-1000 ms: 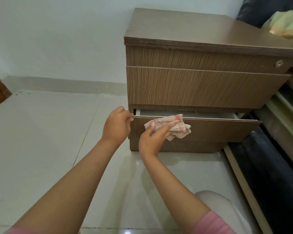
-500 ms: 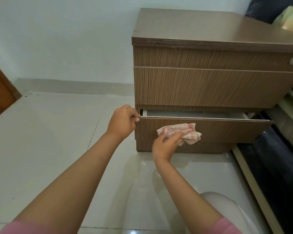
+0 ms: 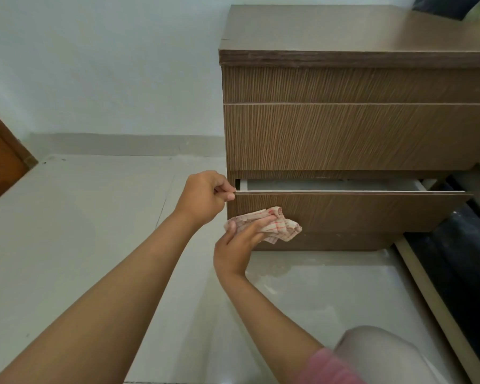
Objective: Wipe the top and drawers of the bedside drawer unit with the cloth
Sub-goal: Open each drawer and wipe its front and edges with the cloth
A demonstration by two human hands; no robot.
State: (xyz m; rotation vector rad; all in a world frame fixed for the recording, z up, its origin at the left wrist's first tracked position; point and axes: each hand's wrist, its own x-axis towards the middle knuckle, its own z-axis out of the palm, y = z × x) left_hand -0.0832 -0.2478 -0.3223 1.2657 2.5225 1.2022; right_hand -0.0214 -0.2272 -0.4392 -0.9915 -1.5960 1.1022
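Observation:
The brown wood-grain bedside drawer unit (image 3: 358,134) stands against the white wall, its two upper drawers closed. Its bottom drawer (image 3: 358,212) is pulled out a little, showing a pale inside. My left hand (image 3: 203,196) pinches the top left corner of that drawer's front. My right hand (image 3: 239,245) holds a crumpled checked cloth (image 3: 275,227) against the left part of the drawer front, fingers laid over it.
Pale floor tiles (image 3: 81,231) stretch to the left and toward me. A brown wooden door frame (image 3: 0,156) is at the far left. A dark bed base with a light rail (image 3: 441,300) runs along the right. My knee (image 3: 385,356) is at the bottom right.
My right hand has slid the cloth down and left across the bottom drawer front. My left hand keeps its pinch on the drawer corner. The view has shifted left.

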